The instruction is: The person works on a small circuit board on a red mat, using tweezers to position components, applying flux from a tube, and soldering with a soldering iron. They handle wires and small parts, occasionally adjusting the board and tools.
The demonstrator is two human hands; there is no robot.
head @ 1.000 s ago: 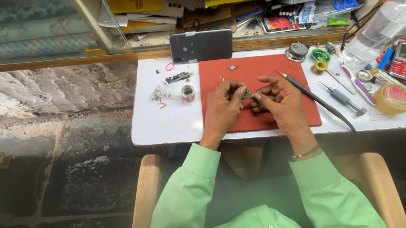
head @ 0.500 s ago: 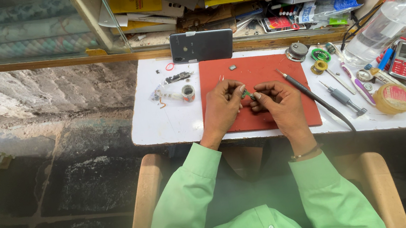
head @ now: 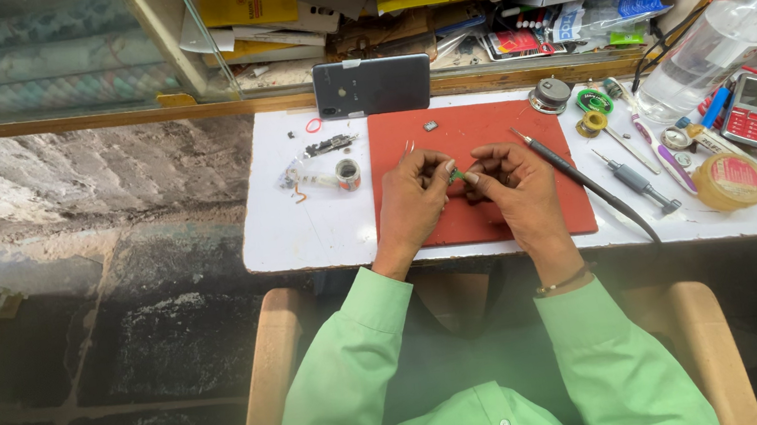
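Over a red work mat (head: 529, 126) on a white table (head: 296, 230), my left hand (head: 415, 201) and my right hand (head: 512, 191) meet at the fingertips. Both pinch a tiny green part (head: 456, 174) between thumbs and forefingers. The part is too small to identify. A dark phone (head: 372, 85) lies back-up at the mat's far edge. A long black tool (head: 582, 184) lies slanted to the right of my right hand.
A small roll of tape and loose bits (head: 341, 171) lie left of the mat. Screwdrivers (head: 638, 181), a yellow tape roll (head: 730, 181), a red keypad phone (head: 755, 110) and a clear bottle (head: 712, 41) crowd the right side. Cluttered shelf behind; stone floor at left.
Both hands have stayed together over the mat, with only slight finger shifts on the small part. Nothing else has moved.
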